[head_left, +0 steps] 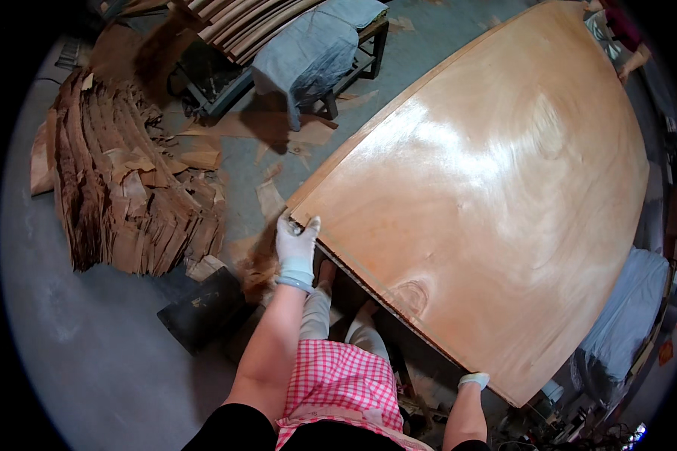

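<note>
A large, glossy sheet of wood veneer (459, 195) spreads from in front of me to the far right. My left hand (296, 244), in a white glove, grips its near left corner, with the thumb on top and the other fingers at the edge. Farther right along the same near edge, my right hand (474, 380), also gloved in white, holds the sheet close to its right corner. Its fingers are mostly hidden beneath. At the far end, another person's hand (625, 73) is at the sheet's right edge.
A tall stack of ragged brown veneer pieces (128, 188) stands at the left. Behind it, a grey cloth (308, 52) drapes over a metal-framed stand beside curved wood strips (252, 22). Scraps (271, 199) litter the floor. A dark box (201, 310) sits by my left arm; plastic-covered goods (626, 308) are at right.
</note>
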`<control>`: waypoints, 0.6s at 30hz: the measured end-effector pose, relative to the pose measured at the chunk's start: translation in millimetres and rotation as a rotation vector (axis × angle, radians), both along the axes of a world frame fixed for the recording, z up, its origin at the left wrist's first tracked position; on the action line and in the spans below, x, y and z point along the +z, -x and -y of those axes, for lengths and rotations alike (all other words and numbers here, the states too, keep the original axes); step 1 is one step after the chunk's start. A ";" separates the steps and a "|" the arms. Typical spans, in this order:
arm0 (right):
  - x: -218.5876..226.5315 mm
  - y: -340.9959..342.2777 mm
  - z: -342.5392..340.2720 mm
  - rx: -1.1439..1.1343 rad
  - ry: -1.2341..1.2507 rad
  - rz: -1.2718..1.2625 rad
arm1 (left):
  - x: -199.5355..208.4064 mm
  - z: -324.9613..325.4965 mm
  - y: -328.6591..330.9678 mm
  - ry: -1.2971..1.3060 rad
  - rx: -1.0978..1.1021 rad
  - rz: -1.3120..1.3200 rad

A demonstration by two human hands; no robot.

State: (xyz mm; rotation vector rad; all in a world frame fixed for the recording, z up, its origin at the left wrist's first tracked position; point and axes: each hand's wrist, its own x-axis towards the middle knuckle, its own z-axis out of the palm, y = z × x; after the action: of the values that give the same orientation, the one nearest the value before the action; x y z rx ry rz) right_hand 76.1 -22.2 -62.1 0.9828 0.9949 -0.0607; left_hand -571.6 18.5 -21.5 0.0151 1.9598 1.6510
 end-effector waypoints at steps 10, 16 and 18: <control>23.7 33.0 -13.2 -0.074 0.047 -0.007 | 56.6 -11.5 0.4 0.039 -0.187 0.089; 5.3 8.6 1.5 -0.019 -0.018 -0.017 | 86.3 -2.1 -38.4 0.265 -0.685 -0.450; 5.0 11.8 -0.5 -0.042 -0.015 -0.028 | 86.4 5.1 -46.8 -0.017 -0.804 -0.367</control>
State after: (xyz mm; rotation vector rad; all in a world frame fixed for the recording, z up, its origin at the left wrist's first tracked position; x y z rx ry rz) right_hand 64.3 -21.8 -57.1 1.0189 1.0018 -0.1028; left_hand -524.8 13.4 64.8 1.0331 1.8125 1.1612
